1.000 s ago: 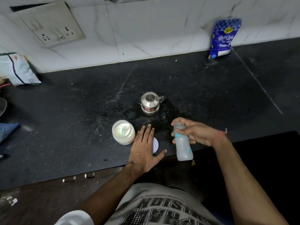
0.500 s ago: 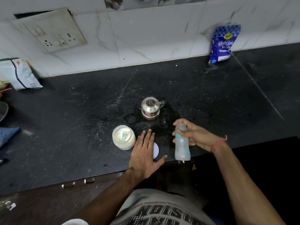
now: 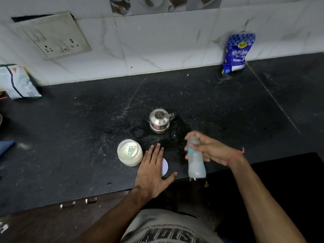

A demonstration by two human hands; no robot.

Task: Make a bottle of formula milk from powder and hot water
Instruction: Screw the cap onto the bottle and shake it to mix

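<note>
My right hand (image 3: pixel 213 149) grips a clear baby bottle (image 3: pixel 196 162) with a teal collar, holding it in the air over the counter's front edge; cloudy white liquid fills its lower part. My left hand (image 3: pixel 153 171) lies flat on the black counter (image 3: pixel 70 137), fingers spread, partly covering a white round lid (image 3: pixel 165 166). Just left of that hand stands an open plastic jar of powder (image 3: pixel 130 152) with a scoop inside. A small steel kettle (image 3: pixel 159 121) with its lid on sits behind, on a wet patch.
A blue sugar bag (image 3: pixel 236 51) leans against the tiled wall at the back right. A white packet (image 3: pixel 16 82) lies at the far left under a wall socket plate (image 3: pixel 54 35). Drawer handles (image 3: pixel 78 202) show below the counter edge.
The bottle in my right hand has swung from tilted to nearly upright while staying gripped. My left hand has stayed flat on the counter over the lid.
</note>
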